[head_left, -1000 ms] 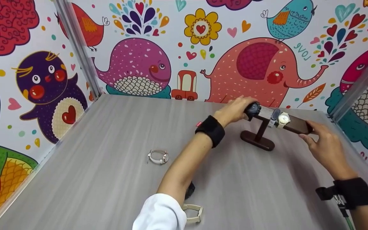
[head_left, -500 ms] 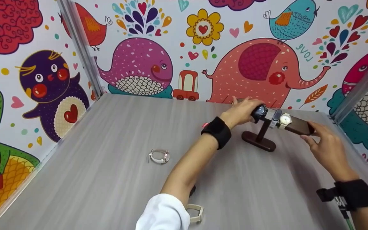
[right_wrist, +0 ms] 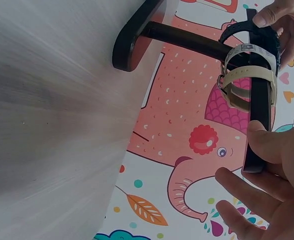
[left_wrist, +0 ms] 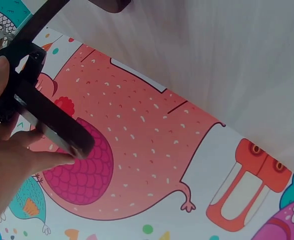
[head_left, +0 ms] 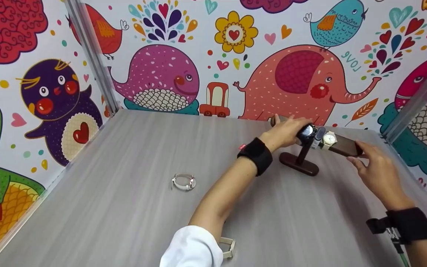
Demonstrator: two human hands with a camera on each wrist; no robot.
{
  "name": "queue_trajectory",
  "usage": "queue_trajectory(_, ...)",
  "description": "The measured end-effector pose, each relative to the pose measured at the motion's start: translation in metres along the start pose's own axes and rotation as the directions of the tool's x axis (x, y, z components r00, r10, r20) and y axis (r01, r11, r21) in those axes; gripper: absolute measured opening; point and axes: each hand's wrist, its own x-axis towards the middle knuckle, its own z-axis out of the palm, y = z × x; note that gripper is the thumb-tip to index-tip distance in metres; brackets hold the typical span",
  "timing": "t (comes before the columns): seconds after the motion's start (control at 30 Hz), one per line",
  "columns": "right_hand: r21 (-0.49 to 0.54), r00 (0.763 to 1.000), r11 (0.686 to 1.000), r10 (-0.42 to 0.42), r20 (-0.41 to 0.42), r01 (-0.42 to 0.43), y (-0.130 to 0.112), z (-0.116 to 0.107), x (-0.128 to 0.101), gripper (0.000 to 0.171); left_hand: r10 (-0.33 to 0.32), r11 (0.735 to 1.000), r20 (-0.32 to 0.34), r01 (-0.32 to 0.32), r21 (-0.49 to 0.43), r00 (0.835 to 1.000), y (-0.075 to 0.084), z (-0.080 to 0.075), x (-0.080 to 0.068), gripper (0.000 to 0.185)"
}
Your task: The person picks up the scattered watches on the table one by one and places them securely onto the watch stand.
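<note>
A dark brown T-shaped watch stand (head_left: pixel 298 164) is at the right rear of the table. On its bar hang a cream watch (head_left: pixel 329 139), a grey band watch (head_left: pixel 318 138) and a black watch (head_left: pixel 306 132). My left hand (head_left: pixel 285 132) grips the black watch, which loops around the bar beside the grey one. In the left wrist view, the thumb lies on the black watch (left_wrist: pixel 29 62) and the bar's free end sticks out past the fingers. My right hand (right_wrist: pixel 282 160) pinches the bar's other end between thumb and fingers.
A white watch (head_left: pixel 184 182) lies on the grey table (head_left: pixel 132 207) left of the left forearm. Near the front, a beige watch band (head_left: pixel 228 247) is partly covered by the white sleeve. Patterned walls (head_left: pixel 161 81) border the table behind and at the sides.
My left hand has slid the black watch rightward along the bar, up to the grey watch. More of the bar's left end shows behind the hand. The right hand keeps its hold.
</note>
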Motion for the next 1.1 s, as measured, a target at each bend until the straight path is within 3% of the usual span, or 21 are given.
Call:
queue_trajectory(0.17,-0.001,1.0,1.0,-0.012,-0.014,0.012,0.0,0.0,0.0,0.054,0.013,1.0,-0.003,-0.013,-0.007,1.0,0.0,0.001,-0.001,0.073)
queue_trajectory(0.3,-0.006,1.0,1.0,-0.023,-0.013,0.023,0.003,-0.002,0.002,0.054,0.023,0.999,0.034,-0.024,0.027,0.999,-0.002,0.0,-0.004,0.081)
queue_trajectory(0.43,-0.012,0.999,1.0,-0.004,0.045,0.005,0.004,-0.006,0.004,0.057,0.016,0.998,0.078,-0.021,0.067,0.997,-0.007,-0.003,-0.011,0.089)
queue_trajectory(0.57,-0.019,0.984,0.999,0.048,0.17,-0.045,0.003,-0.011,0.008,0.069,-0.004,0.998,0.087,-0.002,0.063,0.996,-0.017,-0.01,-0.023,0.092)
queue_trajectory(0.73,-0.036,0.953,0.994,0.108,0.285,-0.102,-0.002,-0.022,0.012,0.091,0.027,0.998,0.083,-0.032,0.059,0.996,-0.033,-0.024,-0.045,0.086)
queue_trajectory(0.9,-0.045,0.966,0.992,0.123,0.226,-0.116,-0.017,-0.027,0.009,0.092,0.044,0.998,0.084,-0.046,0.03,0.995,-0.049,-0.037,-0.072,0.074)
queue_trajectory(1.1,-0.012,0.987,0.999,0.041,0.158,-0.04,-0.049,-0.029,0.0,0.089,0.035,0.999,0.028,-0.036,0.022,0.999,-0.053,-0.05,-0.11,0.069)
